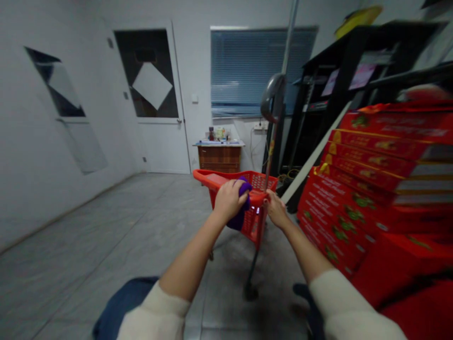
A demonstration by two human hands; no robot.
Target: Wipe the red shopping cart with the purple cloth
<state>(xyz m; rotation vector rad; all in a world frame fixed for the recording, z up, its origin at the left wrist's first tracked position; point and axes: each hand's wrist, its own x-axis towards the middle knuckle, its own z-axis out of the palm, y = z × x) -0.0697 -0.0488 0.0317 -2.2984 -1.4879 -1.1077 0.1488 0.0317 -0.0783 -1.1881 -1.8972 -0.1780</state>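
In the head view, the red cart [201, 175] is seen at the centre of the frame, with a wheel [251, 292] shown below it. A purple cloth [236, 222] is clasped by the left hand [227, 200] and held against the cart's near rim; the fingers are wrapped over it and kept close together. The rim's right corner is pinched by the right hand [276, 210], whose fingers are curled; whether the pole [290, 23] is touched there cannot be told. The corner is crossed by the pole, which is run up to the top edge. The right of the frame is crowded by red boxes [339, 200], beside which a pale board [314, 153] is leaned, with a black shelf [348, 45] placed behind. Beyond the cart, a cabinet [219, 155] topped with small items is set under the blinds [244, 66]. A door [163, 146] is shown at upper left.
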